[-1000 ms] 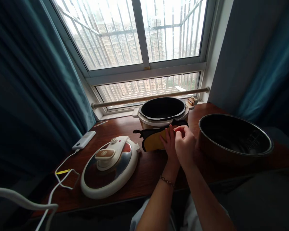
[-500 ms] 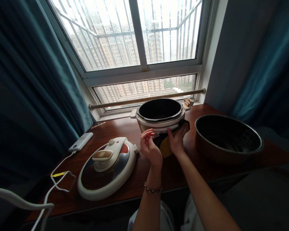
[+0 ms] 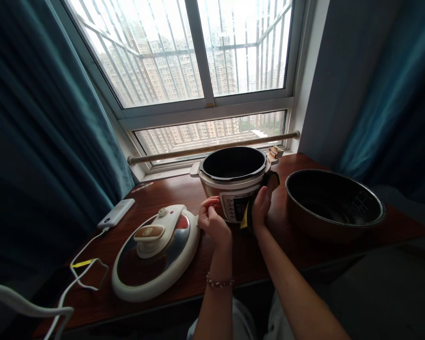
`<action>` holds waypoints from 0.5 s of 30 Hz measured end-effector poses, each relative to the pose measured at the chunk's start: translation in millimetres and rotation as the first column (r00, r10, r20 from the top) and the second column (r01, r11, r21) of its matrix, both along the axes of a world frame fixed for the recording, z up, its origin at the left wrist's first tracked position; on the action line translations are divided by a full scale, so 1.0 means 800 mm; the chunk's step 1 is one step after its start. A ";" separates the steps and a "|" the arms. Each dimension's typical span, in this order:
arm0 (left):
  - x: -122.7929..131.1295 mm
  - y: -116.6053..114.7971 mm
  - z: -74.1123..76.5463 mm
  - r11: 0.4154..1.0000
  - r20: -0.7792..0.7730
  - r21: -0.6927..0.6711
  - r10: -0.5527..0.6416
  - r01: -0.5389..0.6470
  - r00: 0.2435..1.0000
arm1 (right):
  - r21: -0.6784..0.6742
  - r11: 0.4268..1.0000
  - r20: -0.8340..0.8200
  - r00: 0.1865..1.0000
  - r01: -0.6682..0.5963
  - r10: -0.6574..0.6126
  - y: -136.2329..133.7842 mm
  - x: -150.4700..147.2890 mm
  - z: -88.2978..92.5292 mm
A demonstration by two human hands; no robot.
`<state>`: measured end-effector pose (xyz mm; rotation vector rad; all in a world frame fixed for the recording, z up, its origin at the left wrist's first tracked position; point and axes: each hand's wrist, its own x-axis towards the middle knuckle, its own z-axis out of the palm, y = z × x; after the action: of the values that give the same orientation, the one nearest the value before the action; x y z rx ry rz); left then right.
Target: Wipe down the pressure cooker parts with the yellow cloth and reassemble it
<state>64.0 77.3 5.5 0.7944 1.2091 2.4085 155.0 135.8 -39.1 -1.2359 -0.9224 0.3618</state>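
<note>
A cream electric pressure cooker base [image 3: 230, 186] stands open on the wooden table [image 3: 205, 264] by the window, its control panel facing me. My right hand [image 3: 260, 208] presses a yellow and black cloth [image 3: 247, 218] against the cooker's front right side, fingers wrapped on the cloth. My left hand [image 3: 212, 222] rests against the cooker's left front with its fingers curled; nothing shows in it. A bead bracelet sits on my left wrist.
The cooker's lid [image 3: 156, 250] lies flat at left. A dark metal inner pot [image 3: 335, 203] stands at right. A white power bank [image 3: 116, 213] with a white cable [image 3: 85, 274] lies near the teal curtain [image 3: 38, 141]. A wooden rod [image 3: 212, 147] runs along the sill.
My hands parted from the cloth on the table. The right hand carried the cloth up to the cooker's front; the left moved to the cooker's left side. The view shifted slightly.
</note>
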 end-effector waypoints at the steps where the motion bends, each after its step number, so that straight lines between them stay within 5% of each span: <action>1: 0.000 0.000 0.000 1.000 0.003 0.005 -0.009 0.009 1.000 | 0.003 1.000 -0.007 1.000 0.008 -0.008 0.000 0.000 0.001; 7: -0.007 0.000 -0.002 0.999 0.026 -0.020 -0.027 0.028 0.999 | -0.158 0.987 -0.181 0.983 -0.012 -0.017 0.015 0.023 -0.013; 12: -0.009 0.001 -0.003 0.997 0.058 -0.048 -0.053 0.056 0.997 | -0.017 0.999 -0.039 0.999 -0.038 0.037 0.010 0.011 -0.005; 15: -0.007 0.001 -0.004 0.996 0.073 -0.051 -0.064 0.068 0.995 | -0.067 0.997 -0.120 0.992 0.038 -0.045 0.006 0.001 -0.019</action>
<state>58.5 78.1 2.3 0.7152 1.1954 2.3218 155.6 140.7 -54.1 -1.2764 -0.7850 0.4320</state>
